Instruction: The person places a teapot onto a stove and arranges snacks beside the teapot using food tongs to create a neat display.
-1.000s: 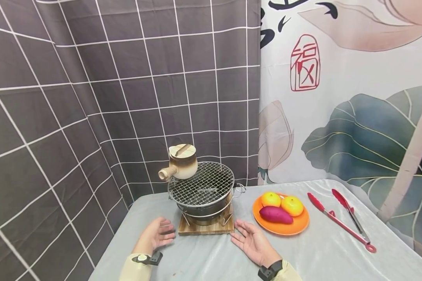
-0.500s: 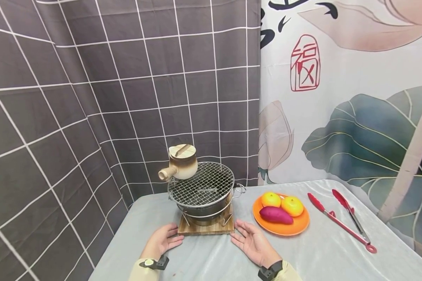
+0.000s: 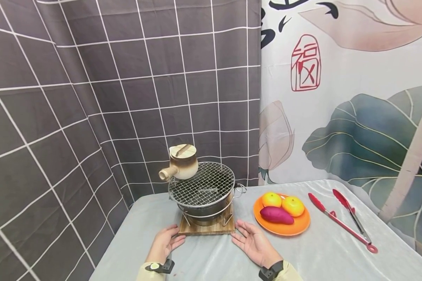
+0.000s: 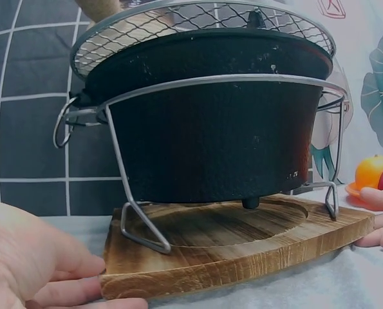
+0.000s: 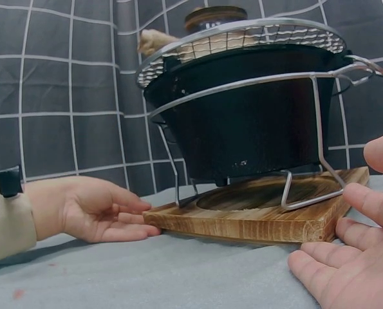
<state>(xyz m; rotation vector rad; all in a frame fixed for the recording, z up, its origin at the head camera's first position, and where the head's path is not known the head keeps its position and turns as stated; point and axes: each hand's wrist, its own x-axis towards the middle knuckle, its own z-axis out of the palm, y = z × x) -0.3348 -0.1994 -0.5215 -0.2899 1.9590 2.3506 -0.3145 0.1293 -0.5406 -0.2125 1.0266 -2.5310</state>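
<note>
From the head camera, the left hand (image 3: 166, 244) and the right hand (image 3: 254, 242), both with fingers relaxed and holding nothing, lie on the cloth-covered bench (image 3: 204, 257) on either side of the wooden board (image 3: 206, 227), which carries a black stove (image 3: 204, 205) under a wire grill (image 3: 202, 184) with a clay pot (image 3: 183, 163) on top; beside it are an orange plate (image 3: 295, 228) of fruit and red tongs (image 3: 341, 220). The left wrist camera shows left fingertips (image 4: 82, 293) touching the board (image 4: 236, 248). The right wrist camera shows the left hand (image 5: 91, 209) against the board's (image 5: 255, 219) far corner, and the right hand (image 5: 352, 257) spread just beside the near one.
</note>
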